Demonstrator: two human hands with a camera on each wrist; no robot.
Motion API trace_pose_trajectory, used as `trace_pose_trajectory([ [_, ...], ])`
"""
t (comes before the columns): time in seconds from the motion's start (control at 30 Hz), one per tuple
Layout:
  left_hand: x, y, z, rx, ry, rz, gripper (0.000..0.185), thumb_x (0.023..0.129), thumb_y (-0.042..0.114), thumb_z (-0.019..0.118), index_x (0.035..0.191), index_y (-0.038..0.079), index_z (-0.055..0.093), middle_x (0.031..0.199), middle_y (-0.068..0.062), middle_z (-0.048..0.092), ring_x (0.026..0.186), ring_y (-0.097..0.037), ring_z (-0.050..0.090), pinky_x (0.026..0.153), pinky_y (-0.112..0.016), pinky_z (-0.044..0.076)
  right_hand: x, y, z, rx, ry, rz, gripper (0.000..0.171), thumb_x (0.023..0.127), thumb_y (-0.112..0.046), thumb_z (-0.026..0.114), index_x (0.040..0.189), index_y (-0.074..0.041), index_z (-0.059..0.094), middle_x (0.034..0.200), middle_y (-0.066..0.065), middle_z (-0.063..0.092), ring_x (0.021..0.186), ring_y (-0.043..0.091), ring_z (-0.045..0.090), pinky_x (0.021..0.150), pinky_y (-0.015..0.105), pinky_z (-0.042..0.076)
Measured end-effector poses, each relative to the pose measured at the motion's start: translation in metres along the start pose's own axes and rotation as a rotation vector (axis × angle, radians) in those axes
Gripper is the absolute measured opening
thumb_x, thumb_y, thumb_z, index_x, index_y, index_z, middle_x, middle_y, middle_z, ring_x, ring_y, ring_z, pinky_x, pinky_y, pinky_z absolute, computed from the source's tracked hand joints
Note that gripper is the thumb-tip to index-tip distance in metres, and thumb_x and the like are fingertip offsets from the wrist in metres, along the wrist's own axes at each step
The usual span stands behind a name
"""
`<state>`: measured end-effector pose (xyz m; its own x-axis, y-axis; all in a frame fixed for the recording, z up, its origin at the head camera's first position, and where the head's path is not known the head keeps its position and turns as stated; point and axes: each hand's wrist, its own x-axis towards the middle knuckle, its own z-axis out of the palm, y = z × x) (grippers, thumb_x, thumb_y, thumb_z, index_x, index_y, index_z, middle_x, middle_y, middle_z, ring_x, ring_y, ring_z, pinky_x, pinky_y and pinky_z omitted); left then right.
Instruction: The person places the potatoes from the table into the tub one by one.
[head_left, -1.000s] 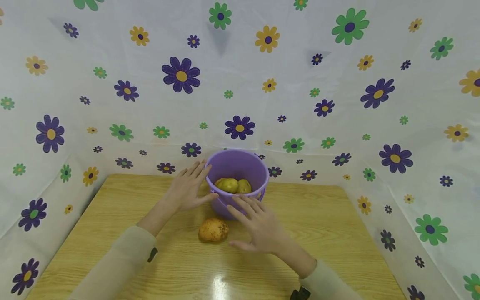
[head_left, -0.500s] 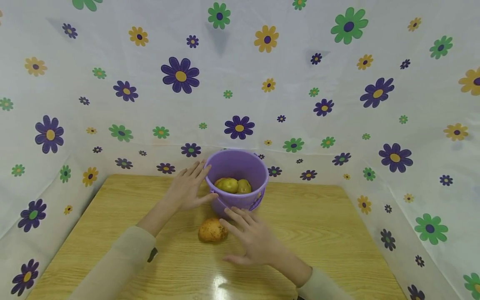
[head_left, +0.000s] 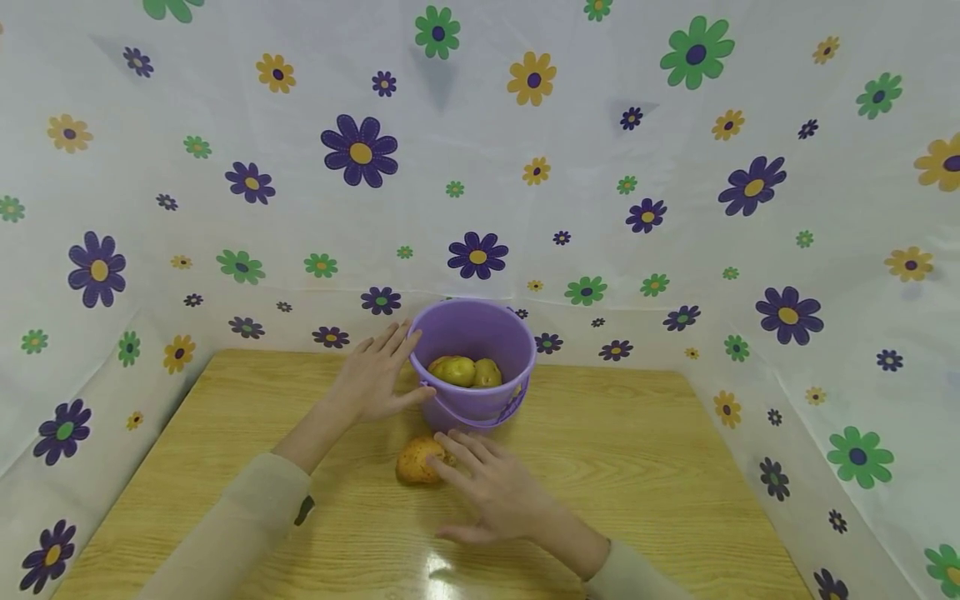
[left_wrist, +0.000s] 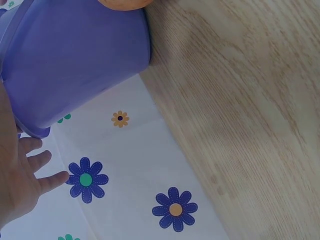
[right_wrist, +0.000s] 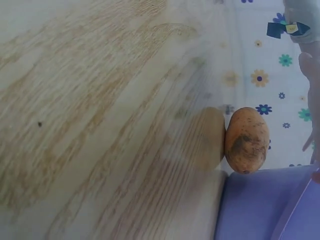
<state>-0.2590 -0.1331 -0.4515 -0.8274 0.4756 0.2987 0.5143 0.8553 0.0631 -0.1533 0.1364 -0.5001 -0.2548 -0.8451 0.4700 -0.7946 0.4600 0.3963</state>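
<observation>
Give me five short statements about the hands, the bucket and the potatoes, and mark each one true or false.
1. The purple bucket stands upright on the wooden table. True.
2. The bucket is empty. False: potatoes lie inside it.
3. The left hand rests flat against the bucket's side. True.
4. The right hand holds a potato up in the air. False: its fingers reach the loose potato, which lies on the table.
5. The loose potato lies behind the bucket. False: it lies in front.
</observation>
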Motion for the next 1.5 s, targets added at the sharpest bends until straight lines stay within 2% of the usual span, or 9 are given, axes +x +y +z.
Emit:
trace_pose_trajectory([
  [0.17, 0.000, 0.000, 0.000, -0.003, 0.002, 0.002, 0.103, 0.095, 0.079, 0.050, 0.168, 0.009, 0.028, 0.175, -0.017, 0.027, 0.161, -0.040, 0.032, 0.123, -0.065, 0.040, 0.002, -0.003, 0.006, 0.005, -0.034, -0.007, 0.092, 0.090, -0.083, 0.053, 0.150, -0.014, 0.057, 0.155, 0.016, 0.058, 0.137, 0.031, 0.062, 0.111, 0.041, 0.057],
  [0.5, 0.000, 0.001, 0.000, -0.012, -0.013, -0.006, 0.103, 0.095, 0.079, 0.050, 0.168, 0.009, 0.028, 0.176, -0.017, 0.026, 0.162, -0.040, 0.031, 0.123, -0.066, 0.039, 0.007, -0.004, 0.024, 0.050, -0.107, 0.003, 0.095, 0.086, -0.080, 0.063, 0.154, -0.015, 0.053, 0.155, 0.012, 0.059, 0.139, 0.028, 0.060, 0.112, 0.039, 0.056],
  [0.87, 0.000, 0.000, 0.000, -0.006, -0.005, -0.001, 0.102, 0.096, 0.078, 0.049, 0.167, 0.009, 0.028, 0.176, -0.016, 0.025, 0.161, -0.040, 0.032, 0.122, -0.066, 0.040, 0.011, -0.002, 0.040, 0.054, -0.146, -0.007, 0.090, 0.090, -0.083, 0.054, 0.153, -0.019, 0.052, 0.152, 0.007, 0.060, 0.138, 0.026, 0.060, 0.111, 0.038, 0.055],
  [1.2, 0.000, 0.000, -0.001, -0.002, -0.017, -0.003, 0.102, 0.096, 0.078, 0.049, 0.168, 0.009, 0.027, 0.176, -0.017, 0.024, 0.162, -0.040, 0.031, 0.123, -0.065, 0.040, 0.019, 0.000, 0.051, 0.100, -0.314, 0.047, 0.087, 0.095, -0.080, 0.050, 0.160, -0.023, 0.041, 0.159, 0.005, 0.053, 0.142, 0.024, 0.056, 0.113, 0.039, 0.054],
  [1.5, 0.000, 0.000, -0.001, 0.002, -0.007, -0.002, 0.103, 0.096, 0.079, 0.049, 0.168, 0.009, 0.027, 0.177, -0.016, 0.022, 0.162, -0.039, 0.030, 0.123, -0.065, 0.040, 0.022, 0.002, 0.061, 0.102, -0.381, 0.053, 0.084, 0.098, -0.078, 0.048, 0.161, -0.024, 0.038, 0.158, 0.004, 0.053, 0.141, 0.023, 0.057, 0.114, 0.039, 0.054],
])
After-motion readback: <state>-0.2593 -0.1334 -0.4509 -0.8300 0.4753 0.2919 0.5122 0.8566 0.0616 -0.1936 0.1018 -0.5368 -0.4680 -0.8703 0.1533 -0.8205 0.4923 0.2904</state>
